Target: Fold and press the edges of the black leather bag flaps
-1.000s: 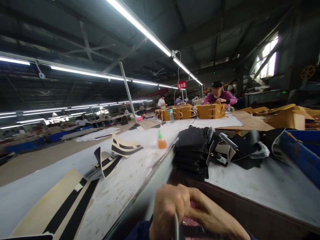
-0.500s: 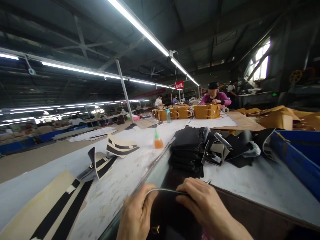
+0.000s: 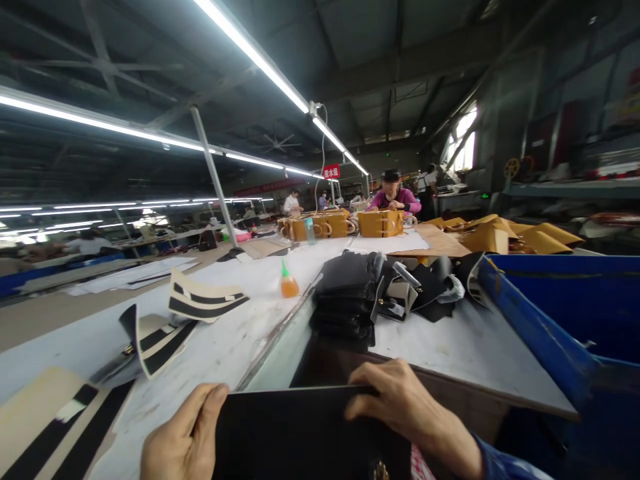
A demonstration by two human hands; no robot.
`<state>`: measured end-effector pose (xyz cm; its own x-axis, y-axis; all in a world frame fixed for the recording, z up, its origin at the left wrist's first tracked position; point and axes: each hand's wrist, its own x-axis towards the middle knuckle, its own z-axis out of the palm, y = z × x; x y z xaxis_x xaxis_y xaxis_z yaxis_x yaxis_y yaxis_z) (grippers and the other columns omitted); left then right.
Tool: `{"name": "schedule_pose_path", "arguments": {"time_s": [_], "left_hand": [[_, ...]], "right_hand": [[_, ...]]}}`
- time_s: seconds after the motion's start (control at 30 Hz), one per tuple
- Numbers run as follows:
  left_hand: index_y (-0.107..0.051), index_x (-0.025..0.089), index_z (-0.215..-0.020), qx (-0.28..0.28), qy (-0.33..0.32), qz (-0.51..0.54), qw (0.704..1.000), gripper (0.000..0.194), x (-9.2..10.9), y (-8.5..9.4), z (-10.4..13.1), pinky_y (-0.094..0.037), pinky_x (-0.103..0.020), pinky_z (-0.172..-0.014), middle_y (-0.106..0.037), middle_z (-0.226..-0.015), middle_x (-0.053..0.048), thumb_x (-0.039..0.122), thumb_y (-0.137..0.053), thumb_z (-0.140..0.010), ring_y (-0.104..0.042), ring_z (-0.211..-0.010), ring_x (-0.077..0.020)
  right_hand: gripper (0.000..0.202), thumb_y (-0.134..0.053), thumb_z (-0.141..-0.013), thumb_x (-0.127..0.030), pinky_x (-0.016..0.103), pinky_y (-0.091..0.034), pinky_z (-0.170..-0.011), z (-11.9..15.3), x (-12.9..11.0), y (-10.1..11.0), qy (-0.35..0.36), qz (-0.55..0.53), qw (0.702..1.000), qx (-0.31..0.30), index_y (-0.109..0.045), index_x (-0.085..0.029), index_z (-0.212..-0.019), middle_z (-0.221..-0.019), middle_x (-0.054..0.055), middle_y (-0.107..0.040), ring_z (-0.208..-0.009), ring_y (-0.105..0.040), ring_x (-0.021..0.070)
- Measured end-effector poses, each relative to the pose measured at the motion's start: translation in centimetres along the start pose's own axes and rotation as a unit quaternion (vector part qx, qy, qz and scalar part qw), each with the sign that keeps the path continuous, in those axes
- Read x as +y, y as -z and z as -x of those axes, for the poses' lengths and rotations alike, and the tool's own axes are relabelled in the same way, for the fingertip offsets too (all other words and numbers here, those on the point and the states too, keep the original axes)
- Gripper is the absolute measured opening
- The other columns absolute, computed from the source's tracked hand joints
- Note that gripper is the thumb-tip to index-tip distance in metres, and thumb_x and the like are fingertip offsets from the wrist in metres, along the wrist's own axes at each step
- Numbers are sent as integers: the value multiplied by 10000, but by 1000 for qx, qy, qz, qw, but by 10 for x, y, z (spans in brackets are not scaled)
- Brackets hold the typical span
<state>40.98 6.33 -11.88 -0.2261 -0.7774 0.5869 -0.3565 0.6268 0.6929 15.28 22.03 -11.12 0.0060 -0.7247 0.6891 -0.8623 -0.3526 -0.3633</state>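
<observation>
A black leather panel [image 3: 295,433] is held up at the bottom of the view, its straight top edge level and a gold clasp at its lower right. My left hand [image 3: 187,433] grips its left edge, thumb on top. My right hand [image 3: 395,407] pinches the top edge near the right, fingers bent over it. Beyond the panel stands a stack of black pieces [image 3: 345,293], with loose black parts in clear wrap [image 3: 420,287] beside it. Cream panels with black strips [image 3: 205,297] lie at the left.
A bottle of orange liquid with a green tip [image 3: 289,283] stands on the white-covered table [image 3: 235,340]. Tan bags [image 3: 380,223] are further back, where a person in purple [image 3: 395,199] works. A blue bin [image 3: 540,333] is at the right.
The panel, bent between my hands before, is now flat and stretched wider. My left hand has moved left. The view has turned right, showing more of the blue bin.
</observation>
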Motion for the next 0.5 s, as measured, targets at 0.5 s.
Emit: {"name": "schedule_pose_path", "arguments": {"time_s": [0.5], "left_hand": [[-540, 180, -685, 2, -129, -21, 991, 318, 25, 8, -7, -364, -129, -459, -435, -520, 57, 340, -458, -947, -423, -439, -58]], "right_hand": [[183, -660, -846, -452, 173, -487, -515, 19, 8, 26, -47, 2, 999, -12, -695, -274, -869, -690, -34, -700, -561, -646, 118]]}}
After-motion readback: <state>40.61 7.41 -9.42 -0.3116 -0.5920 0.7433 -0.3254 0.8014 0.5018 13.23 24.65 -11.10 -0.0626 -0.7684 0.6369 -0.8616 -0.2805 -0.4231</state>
